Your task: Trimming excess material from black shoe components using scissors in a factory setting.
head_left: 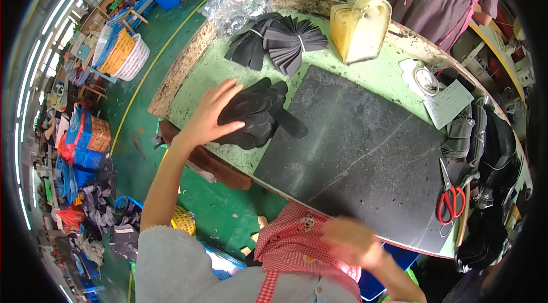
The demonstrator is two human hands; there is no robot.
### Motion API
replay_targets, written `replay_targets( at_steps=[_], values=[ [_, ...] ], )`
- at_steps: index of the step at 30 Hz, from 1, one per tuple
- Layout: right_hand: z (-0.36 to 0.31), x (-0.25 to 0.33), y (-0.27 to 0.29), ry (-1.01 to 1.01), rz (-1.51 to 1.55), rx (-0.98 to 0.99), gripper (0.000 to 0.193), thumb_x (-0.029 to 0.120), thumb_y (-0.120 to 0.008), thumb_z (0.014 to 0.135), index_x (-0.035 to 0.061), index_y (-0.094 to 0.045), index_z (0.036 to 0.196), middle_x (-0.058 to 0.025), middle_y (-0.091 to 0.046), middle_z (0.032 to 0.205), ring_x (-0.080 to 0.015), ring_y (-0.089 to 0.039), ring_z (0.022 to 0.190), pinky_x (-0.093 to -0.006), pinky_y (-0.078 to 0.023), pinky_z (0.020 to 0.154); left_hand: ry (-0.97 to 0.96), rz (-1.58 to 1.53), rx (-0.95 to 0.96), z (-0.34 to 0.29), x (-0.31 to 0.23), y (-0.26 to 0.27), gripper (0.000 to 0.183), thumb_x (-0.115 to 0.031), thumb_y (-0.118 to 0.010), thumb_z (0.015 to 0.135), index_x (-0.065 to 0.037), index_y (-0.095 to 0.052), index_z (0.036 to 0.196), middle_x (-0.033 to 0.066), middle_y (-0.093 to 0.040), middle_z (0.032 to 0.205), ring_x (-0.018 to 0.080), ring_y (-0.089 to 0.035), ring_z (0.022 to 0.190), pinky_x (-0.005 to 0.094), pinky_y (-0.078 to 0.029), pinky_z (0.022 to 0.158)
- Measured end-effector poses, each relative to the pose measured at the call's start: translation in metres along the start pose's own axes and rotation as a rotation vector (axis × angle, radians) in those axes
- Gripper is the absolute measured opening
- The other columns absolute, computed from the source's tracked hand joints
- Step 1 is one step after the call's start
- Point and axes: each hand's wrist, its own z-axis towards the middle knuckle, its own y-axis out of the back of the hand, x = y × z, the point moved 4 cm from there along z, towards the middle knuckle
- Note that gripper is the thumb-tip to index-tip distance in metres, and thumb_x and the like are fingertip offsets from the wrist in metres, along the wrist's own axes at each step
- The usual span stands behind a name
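My left hand [212, 110] rests with fingers spread against the left side of a loose pile of thin black cut pieces [251, 110] with rounded ends. One black piece [291, 123] juts from the pile onto a dark flat board [354, 157]. Near my lap, in front of a red checked apron [291, 240], my right hand [355, 243] is smeared by motion; its fingers do not show clearly. Behind the pile lie tied bundles of black pieces [285, 46], fanned out around their ties.
A yellowish container [359, 29] with a cone-shaped top stands at the table's far edge, near crumpled clear plastic [237, 9]. Red-handled scissors [451, 197] lie on the board's right side. Farther right are a paper card [451, 103] and more black bundles [458, 137]. Another person [439, 0] is beyond.
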Motion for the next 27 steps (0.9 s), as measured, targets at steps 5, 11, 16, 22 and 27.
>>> replay_targets(
  at_steps=[5, 11, 16, 22, 27],
  values=[
    [-0.005, -0.065, 0.101, -0.630, -0.624, -0.491, 0.062, 0.033, -0.057, 0.102, -0.0034, -0.045, 0.150, -0.0242, -0.036, 0.161, -0.0409, -0.034, 0.149, -0.0487, -0.027, 0.122, 0.014, -0.024, 0.017, 0.011, 0.012, -0.004, 0.073, -0.040, -0.067, 0.095, -0.012, -0.038, 0.157, 0.0117, -0.034, 0.164, 0.0339, -0.028, 0.153, 0.0574, -0.020, 0.123],
    [0.039, -0.019, -0.051, -0.142, -0.138, 0.367, 0.076, 0.043, -0.072, 0.088, 0.0083, -0.047, 0.152, -0.0113, -0.036, 0.164, -0.0304, -0.034, 0.151, -0.0475, -0.026, 0.126, -0.049, -0.047, 0.175, 0.049, 0.007, -0.033, 0.062, -0.036, -0.059, 0.100, -0.018, -0.041, 0.157, 0.0148, -0.039, 0.160, 0.0355, -0.036, 0.148, 0.0515, -0.027, 0.121],
    [-0.001, -0.043, 0.069, -0.355, -0.452, -0.386, 0.027, 0.014, -0.061, 0.094, 0.0005, -0.070, 0.115, -0.0189, -0.063, 0.135, -0.0385, -0.055, 0.133, -0.0484, -0.041, 0.115, -0.050, -0.141, 0.069, 0.044, 0.018, -0.035, 0.059, -0.022, -0.059, 0.101, -0.010, -0.040, 0.155, 0.0176, -0.046, 0.155, 0.0362, -0.043, 0.142, 0.0451, -0.031, 0.119],
    [-0.024, -0.042, 0.043, -0.549, -0.768, -0.189, 0.074, 0.042, -0.063, 0.098, -0.0070, -0.041, 0.149, -0.0254, -0.033, 0.161, -0.0410, -0.026, 0.153, -0.0504, -0.017, 0.127, 0.091, -0.121, 0.088, 0.027, 0.053, -0.025, 0.057, -0.034, -0.057, 0.104, -0.003, -0.045, 0.150, 0.0210, -0.048, 0.153, 0.0373, -0.043, 0.143, 0.0433, -0.032, 0.120],
    [0.024, -0.005, -0.028, 0.053, -0.217, -0.005, 0.031, 0.013, -0.069, 0.091, 0.0049, -0.070, 0.121, -0.0121, -0.071, 0.123, -0.0315, -0.069, 0.113, -0.0415, -0.057, 0.097, 0.154, -0.140, 0.281, 0.041, 0.038, -0.023, 0.083, -0.058, -0.063, 0.094, -0.006, -0.041, 0.154, 0.0195, -0.047, 0.147, 0.0382, -0.042, 0.139, 0.0456, -0.032, 0.117]
  ],
)
